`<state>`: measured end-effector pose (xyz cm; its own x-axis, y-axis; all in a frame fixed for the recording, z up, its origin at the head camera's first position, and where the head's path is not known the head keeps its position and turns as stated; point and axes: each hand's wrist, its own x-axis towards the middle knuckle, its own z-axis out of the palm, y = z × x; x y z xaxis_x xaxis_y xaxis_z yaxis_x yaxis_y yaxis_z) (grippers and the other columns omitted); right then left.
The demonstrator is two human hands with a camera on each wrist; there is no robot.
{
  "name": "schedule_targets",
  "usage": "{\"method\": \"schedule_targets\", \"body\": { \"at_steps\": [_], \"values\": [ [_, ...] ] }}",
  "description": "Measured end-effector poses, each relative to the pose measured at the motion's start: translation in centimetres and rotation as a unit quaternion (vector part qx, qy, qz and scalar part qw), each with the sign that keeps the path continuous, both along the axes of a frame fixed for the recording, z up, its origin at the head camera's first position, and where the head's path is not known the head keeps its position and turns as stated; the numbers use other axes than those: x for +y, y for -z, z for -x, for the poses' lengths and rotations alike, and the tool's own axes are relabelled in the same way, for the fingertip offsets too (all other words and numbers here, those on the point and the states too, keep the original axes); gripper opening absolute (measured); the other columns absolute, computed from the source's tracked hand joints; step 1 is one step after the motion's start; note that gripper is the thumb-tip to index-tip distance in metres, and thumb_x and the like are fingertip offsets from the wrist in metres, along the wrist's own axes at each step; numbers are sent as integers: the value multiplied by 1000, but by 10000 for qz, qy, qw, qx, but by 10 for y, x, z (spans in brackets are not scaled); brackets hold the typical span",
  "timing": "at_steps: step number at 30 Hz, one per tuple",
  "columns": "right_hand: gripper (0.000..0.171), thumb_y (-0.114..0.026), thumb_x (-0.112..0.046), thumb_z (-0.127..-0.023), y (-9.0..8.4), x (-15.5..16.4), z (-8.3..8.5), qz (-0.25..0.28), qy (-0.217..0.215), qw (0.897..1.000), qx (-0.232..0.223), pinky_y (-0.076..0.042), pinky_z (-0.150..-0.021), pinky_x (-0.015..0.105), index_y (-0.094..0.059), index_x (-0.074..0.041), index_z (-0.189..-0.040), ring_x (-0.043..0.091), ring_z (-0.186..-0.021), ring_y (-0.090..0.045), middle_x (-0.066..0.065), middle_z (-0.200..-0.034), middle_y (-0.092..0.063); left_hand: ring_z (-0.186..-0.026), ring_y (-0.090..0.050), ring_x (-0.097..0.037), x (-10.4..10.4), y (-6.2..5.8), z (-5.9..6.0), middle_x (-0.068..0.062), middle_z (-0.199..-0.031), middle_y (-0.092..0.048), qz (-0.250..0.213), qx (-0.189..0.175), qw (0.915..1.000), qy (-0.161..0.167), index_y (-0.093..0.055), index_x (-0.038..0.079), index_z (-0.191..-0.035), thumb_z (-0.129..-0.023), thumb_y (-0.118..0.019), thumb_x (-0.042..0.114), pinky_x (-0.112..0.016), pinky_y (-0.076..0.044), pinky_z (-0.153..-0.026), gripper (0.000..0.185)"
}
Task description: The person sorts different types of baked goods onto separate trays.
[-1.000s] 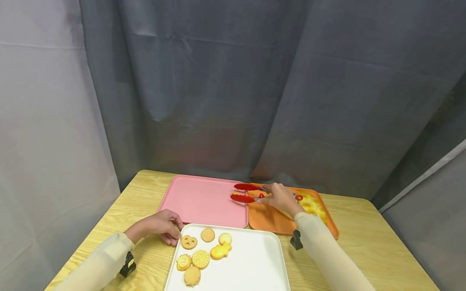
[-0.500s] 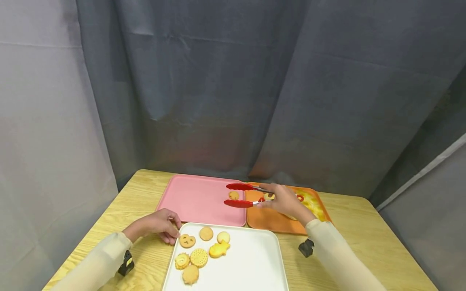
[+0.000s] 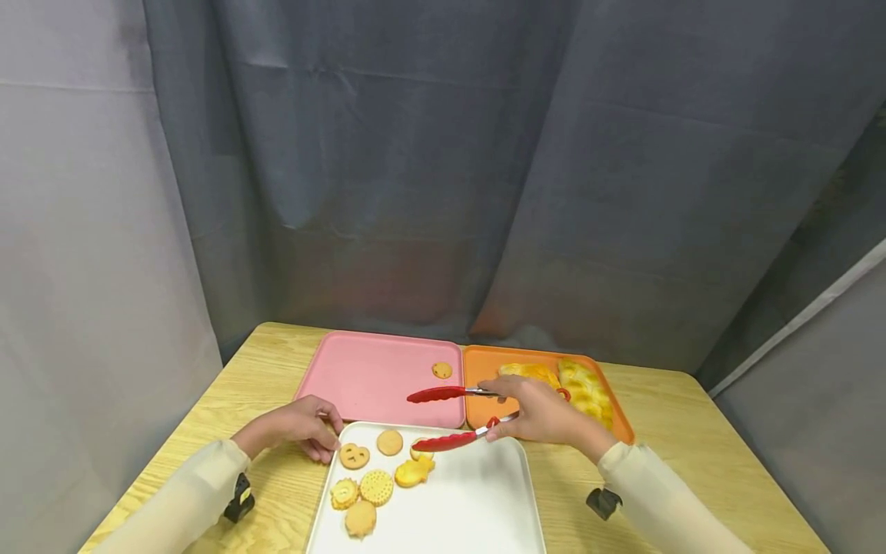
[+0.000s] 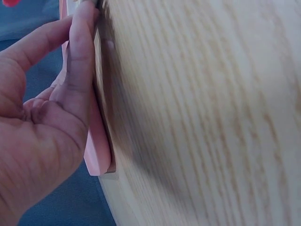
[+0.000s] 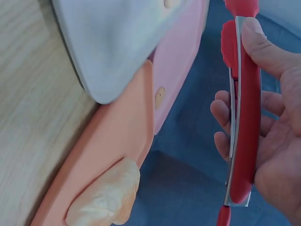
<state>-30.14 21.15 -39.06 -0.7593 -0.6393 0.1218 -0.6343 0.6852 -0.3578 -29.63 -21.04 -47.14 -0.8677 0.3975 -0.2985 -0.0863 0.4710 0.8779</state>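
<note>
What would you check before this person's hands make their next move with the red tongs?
1. Right hand holds the red tongs: ok.
2. Tongs spread with nothing gripped between the tips: ok.
3. Chip cookie lying inside the pink tray, clear of the tongs: ok.
4. Every cookie on the white tray in full sight from the head view: not ok; the lower tip partly covers the small round cookie.
5. White tray firmly steadied by the left hand: cannot tell; fingers are at its edge, but any grip is hidden.
</note>
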Motion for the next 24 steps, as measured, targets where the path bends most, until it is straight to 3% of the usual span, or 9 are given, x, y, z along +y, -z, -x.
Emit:
{"method": "schedule_targets", "body": {
  "at_steps": [5,13,20,24],
  "values": [
    [75,-89,-42,-74,6,-4,-9,-255,-427,9987,58,-59,-84,37,-63,-11,-138,24,-102,-69,7,-128,-70,-60,-69,-14,0,2,2,-9,-71,-71,35,-19,10000,-28,-63,-3,-102,-85,-77,6,-26,-59,-55,24],
    [72,-90,-40,-73,20,-9,-15,-318,-1032,9933,399,-54,-78,26,-66,-11,-134,22,-95,-68,5,-117,-73,-60,-70,-14,-1,3,2,-9,-71,-71,64,-16,10000,-37,-63,-2,-101,-84,-77,6,-26,-59,-55,24],
    [67,-89,-41,-74,26,-13,-11,-352,-1127,9918,492,-50,-75,24,-69,-9,-129,20,-92,-68,4,-114,-75,-61,-70,-14,-1,2,2,-9,-71,-71,59,-10,10000,-34,-63,-2,-101,-84,-78,7,-26,-60,-56,24],
    [64,-88,-41,-75,27,-13,-9,-308,-1251,9896,639,-46,-69,19,-71,-10,-127,9,-83,-62,3,-110,-76,-60,-70,-14,-1,1,1,-8,-70,-72,67,7,10000,-31,-63,-2,-101,-85,-78,6,-26,-60,-56,23]
  ]
}}
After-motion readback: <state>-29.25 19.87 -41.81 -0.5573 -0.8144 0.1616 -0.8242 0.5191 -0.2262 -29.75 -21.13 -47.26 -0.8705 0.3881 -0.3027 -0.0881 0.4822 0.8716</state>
